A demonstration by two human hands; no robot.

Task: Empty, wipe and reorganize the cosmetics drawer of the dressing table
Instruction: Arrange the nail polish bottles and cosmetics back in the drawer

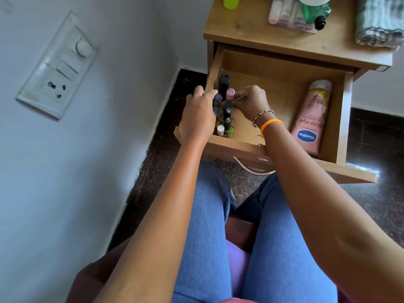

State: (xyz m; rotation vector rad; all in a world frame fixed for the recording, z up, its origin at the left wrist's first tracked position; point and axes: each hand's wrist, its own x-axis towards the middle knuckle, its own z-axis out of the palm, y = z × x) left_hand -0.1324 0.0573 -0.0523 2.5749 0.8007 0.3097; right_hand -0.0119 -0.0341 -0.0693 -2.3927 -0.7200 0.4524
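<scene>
Drawer (282, 88) of the wooden bench (251, 29) is pulled out over the person's lap, head view only. Along its L wall stand small bottles in a tight group: tall black-capped one (224, 83) at the back, pink-capped tube (230, 94) just beside it, more black caps in front, then a green nail polish (294, 130) w/ a white-capped bottle (220, 130) nearest the drawer front. Left hand (200, 112) sits over the L wall, fingers curled round the black-capped bottles on that side. Right hand (251, 103) is inside the drawer, fingertips pinching at the pink-capped tube; a thin stick-like item shows betw. the fingers, can't tell what it is. Pink Vaseline tube (311, 119) lies flat along the R side, well apart from the bottles. On top of the bench: clear organizer (284, 14) w/ items, green bottle (317, 12), folded cloth (378, 25), lime cup (231, 2). Wall switchboard (59, 64) at L.
</scene>
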